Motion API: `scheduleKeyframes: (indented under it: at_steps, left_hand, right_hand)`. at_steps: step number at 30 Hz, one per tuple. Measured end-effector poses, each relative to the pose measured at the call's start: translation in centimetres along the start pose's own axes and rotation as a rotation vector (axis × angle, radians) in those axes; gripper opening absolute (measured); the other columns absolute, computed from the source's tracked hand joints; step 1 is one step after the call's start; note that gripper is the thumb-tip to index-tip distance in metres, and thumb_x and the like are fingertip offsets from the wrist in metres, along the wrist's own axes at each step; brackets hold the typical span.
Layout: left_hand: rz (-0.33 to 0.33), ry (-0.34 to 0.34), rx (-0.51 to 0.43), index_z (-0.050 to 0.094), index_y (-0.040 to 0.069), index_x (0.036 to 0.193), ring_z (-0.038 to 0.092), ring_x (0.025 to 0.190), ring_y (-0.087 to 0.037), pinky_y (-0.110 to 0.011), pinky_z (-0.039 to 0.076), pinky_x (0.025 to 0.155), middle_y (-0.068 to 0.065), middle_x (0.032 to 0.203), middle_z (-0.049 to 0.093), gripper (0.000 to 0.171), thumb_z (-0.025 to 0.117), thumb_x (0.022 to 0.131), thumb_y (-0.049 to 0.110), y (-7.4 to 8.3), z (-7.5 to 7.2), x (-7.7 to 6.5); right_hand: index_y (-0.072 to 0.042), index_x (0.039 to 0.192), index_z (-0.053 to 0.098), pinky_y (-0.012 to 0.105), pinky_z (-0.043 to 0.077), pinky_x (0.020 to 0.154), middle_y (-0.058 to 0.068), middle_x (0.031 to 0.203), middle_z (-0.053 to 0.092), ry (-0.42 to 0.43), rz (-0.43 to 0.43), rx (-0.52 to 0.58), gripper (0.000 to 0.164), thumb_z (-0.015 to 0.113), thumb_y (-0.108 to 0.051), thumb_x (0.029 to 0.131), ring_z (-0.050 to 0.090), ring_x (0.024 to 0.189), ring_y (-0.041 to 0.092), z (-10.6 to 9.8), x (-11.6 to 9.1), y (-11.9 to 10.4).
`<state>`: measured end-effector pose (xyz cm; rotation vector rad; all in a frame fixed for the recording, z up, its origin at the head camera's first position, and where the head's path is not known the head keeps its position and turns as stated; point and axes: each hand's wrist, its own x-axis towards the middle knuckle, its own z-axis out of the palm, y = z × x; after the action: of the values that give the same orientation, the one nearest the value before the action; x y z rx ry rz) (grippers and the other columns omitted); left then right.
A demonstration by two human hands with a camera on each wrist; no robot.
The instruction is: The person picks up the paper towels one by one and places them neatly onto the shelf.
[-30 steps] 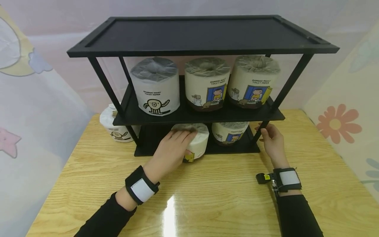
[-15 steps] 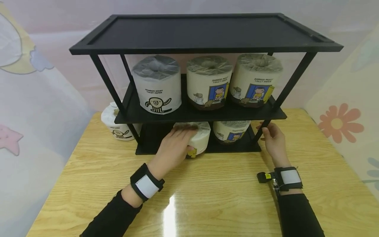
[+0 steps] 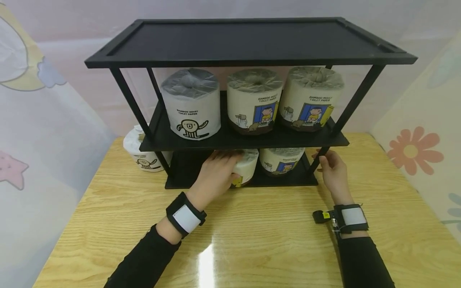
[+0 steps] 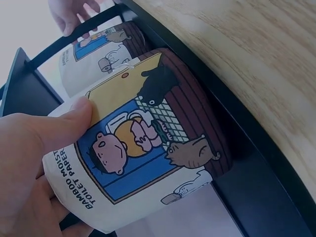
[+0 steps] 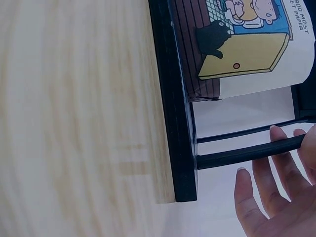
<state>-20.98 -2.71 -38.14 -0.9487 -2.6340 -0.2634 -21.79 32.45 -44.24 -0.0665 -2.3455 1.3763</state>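
My left hand [image 3: 217, 172] reaches onto the lower shelf of a black rack [image 3: 252, 44] and grips a wrapped toilet paper roll [image 3: 247, 167]. In the left wrist view, the thumb lies across the cartoon wrapper of that toilet paper roll [image 4: 148, 138], and other fingers show below it. Just to its right stands a second toilet paper roll [image 3: 282, 162]. My right hand [image 3: 333, 172] holds the rack's right front post, its thumb on the near side. Seen from the right wrist, the fingers [image 5: 281, 165] are about that post [image 5: 232, 155].
On the middle shelf stand a white toilet paper roll [image 3: 191, 106] and two cartoon ones [image 3: 253, 104]. Another white roll [image 3: 144, 154] sits on the wooden table [image 3: 263, 236], left of the rack. A patterned wall [image 3: 414, 100] rises behind and at the sides.
My left hand has pushed the toilet paper roll back and slightly right, farther onto the lower shelf. The right hand has stayed on the post.
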Motion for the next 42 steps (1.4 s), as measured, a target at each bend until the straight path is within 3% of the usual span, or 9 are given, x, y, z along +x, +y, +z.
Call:
scheduleKeyframes:
  at_steps: [16, 23, 27, 34, 40, 42]
  left_hand:
    - [-0.051, 0.063, 0.078, 0.062, 0.013, 0.126, 0.062, 0.109, -0.027, -0.043, 0.049, 0.096, -0.007, 0.112, 0.068, 0.053, 0.084, 0.08, 0.029, 1.4, 1.4, 2.0]
    - [-0.086, 0.044, 0.036, 0.063, 0.015, 0.126, 0.064, 0.103, -0.025, -0.039, 0.053, 0.086, -0.006, 0.114, 0.067, 0.051, 0.083, 0.082, 0.029, 1.4, 1.5, 2.6]
    - [-0.104, 0.043, 0.011, 0.064, 0.016, 0.127, 0.064, 0.101, -0.025, -0.037, 0.054, 0.082, -0.006, 0.114, 0.067, 0.05, 0.082, 0.083, 0.029, 1.3, 1.8, 2.9]
    - [-0.129, 0.049, 0.035, 0.064, 0.016, 0.125, 0.065, 0.097, -0.025, -0.038, 0.054, 0.08, -0.005, 0.108, 0.068, 0.048, 0.082, 0.083, 0.03, 1.5, 2.2, 3.3]
    - [-0.123, 0.087, 0.08, 0.067, 0.014, 0.12, 0.067, 0.09, -0.024, -0.037, 0.055, 0.076, -0.004, 0.099, 0.07, 0.043, 0.082, 0.083, 0.031, 1.6, 2.6, 3.5]
    - [-0.125, 0.099, 0.096, 0.067, 0.013, 0.119, 0.067, 0.089, -0.024, -0.037, 0.055, 0.075, -0.004, 0.097, 0.07, 0.043, 0.082, 0.083, 0.032, 1.6, 2.8, 3.6]
  right_hand:
    - [0.005, 0.131, 0.054, 0.015, 0.05, 0.069, 0.013, 0.112, 0.065, -0.009, 0.014, 0.015, 0.036, 0.047, -0.02, 0.106, 0.058, 0.098, 0.006, 0.0, -0.2, -0.3]
    - [0.008, 0.129, 0.053, 0.014, 0.049, 0.068, 0.005, 0.108, 0.065, -0.004, -0.004, 0.002, 0.034, 0.047, -0.016, 0.105, 0.057, 0.097, 0.005, -0.1, 0.0, -0.1]
    - [0.011, 0.127, 0.052, 0.014, 0.049, 0.068, 0.009, 0.109, 0.066, -0.003, -0.009, -0.008, 0.032, 0.047, -0.012, 0.105, 0.058, 0.095, 0.006, -0.1, 0.1, 0.0]
    - [0.008, 0.129, 0.053, 0.014, 0.05, 0.069, -0.004, 0.106, 0.065, -0.001, 0.014, -0.009, 0.034, 0.047, -0.016, 0.105, 0.057, 0.097, 0.006, -0.1, 0.0, -0.1]
    - [0.007, 0.13, 0.054, 0.013, 0.05, 0.069, 0.013, 0.112, 0.065, 0.004, 0.006, -0.018, 0.034, 0.047, -0.016, 0.105, 0.057, 0.097, 0.005, 0.0, 0.0, 0.1]
    - [0.008, 0.13, 0.053, 0.013, 0.05, 0.068, 0.007, 0.109, 0.066, 0.001, 0.003, -0.015, 0.034, 0.047, -0.015, 0.105, 0.057, 0.096, 0.004, 0.0, 0.1, 0.2]
